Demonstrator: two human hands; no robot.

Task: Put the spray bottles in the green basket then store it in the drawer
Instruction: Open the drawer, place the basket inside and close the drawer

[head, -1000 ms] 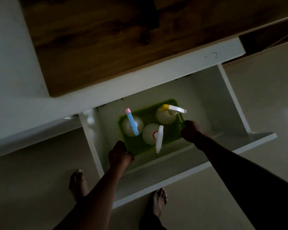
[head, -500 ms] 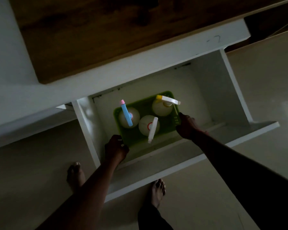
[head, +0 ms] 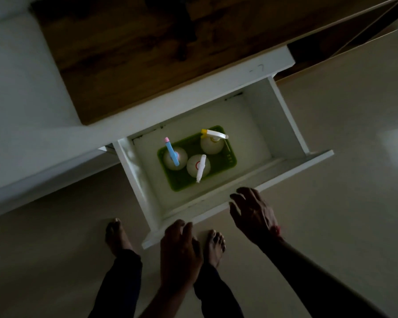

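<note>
The green basket [head: 225, 167] rests on the floor of the open white drawer [head: 257, 125]. Three white spray bottles stand in it: one with a blue and pink head [head: 172, 152], one with a white head [head: 199, 167], one with a yellow and white head [head: 213, 137]. My left hand [head: 180, 251] hovers at the drawer's front panel near its left end, fingers apart, holding nothing. My right hand [head: 253, 214] hangs just in front of the panel's middle, fingers spread and empty.
A wooden top [head: 147, 49] with a white edge overhangs the drawer. The white front panel [head: 283, 173] juts out over a pale floor. My two bare feet [head: 116, 235] stand just in front of it. The scene is dim.
Both hands have let go of the basket and pulled back out of the drawer to its front panel. The basket stays on the drawer floor.
</note>
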